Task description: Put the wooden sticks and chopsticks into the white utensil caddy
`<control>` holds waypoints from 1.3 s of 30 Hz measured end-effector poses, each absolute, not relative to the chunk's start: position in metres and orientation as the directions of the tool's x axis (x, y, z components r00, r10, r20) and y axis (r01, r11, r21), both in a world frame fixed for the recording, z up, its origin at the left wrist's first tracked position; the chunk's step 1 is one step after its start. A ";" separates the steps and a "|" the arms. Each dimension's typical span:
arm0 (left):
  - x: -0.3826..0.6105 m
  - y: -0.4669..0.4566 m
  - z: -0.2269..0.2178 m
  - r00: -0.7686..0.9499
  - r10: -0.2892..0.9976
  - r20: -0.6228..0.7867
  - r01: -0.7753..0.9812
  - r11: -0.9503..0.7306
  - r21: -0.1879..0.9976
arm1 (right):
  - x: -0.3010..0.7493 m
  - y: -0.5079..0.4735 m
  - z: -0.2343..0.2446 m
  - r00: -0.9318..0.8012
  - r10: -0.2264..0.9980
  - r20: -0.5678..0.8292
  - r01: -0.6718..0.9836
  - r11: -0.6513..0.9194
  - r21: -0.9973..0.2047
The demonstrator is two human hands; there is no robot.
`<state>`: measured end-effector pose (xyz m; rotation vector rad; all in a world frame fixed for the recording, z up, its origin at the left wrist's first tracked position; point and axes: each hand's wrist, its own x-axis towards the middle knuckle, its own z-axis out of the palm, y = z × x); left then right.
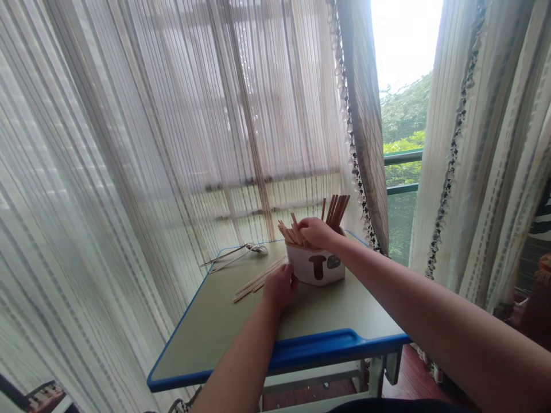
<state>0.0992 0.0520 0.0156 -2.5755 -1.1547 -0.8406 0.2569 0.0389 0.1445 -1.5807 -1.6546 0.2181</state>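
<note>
A white holder (303, 265) with a brown mushroom-like mark stands on the small table, filled with wooden chopsticks. Pale chopsticks (286, 233) lean in its left part, and darker chopsticks (338, 210) rise upright at its right. My right hand (317, 232) reaches over the rim, its fingers closed around chopsticks in the left part; the fingertips are partly hidden. Curled against the holder's lower left side is my left hand (280, 285), with its far fingers hidden. Several loose chopsticks (253, 285) lie on the table just beyond and left of that hand.
Metal utensils, seemingly including a spoon (257, 249), lie at the table's far left corner. The tabletop (206, 332) has a blue raised edge (318, 344). Sheer curtains (172, 143) hang close behind and to the left, with an open window gap at right.
</note>
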 end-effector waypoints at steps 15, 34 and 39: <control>0.100 0.053 0.014 0.474 0.645 0.599 0.742 -0.659 0.123 | 0.245 0.025 0.172 0.185 0.539 0.821 0.840 0.348 -0.417; 0.073 0.071 0.012 -0.068 0.942 0.330 0.985 0.010 0.172 | 0.223 -0.028 0.008 0.037 0.734 0.678 0.759 0.421 -0.497; 0.074 0.069 0.013 -0.096 0.943 0.318 0.978 0.030 0.205 | 0.226 -0.025 0.006 0.047 0.797 0.602 0.718 0.392 -0.575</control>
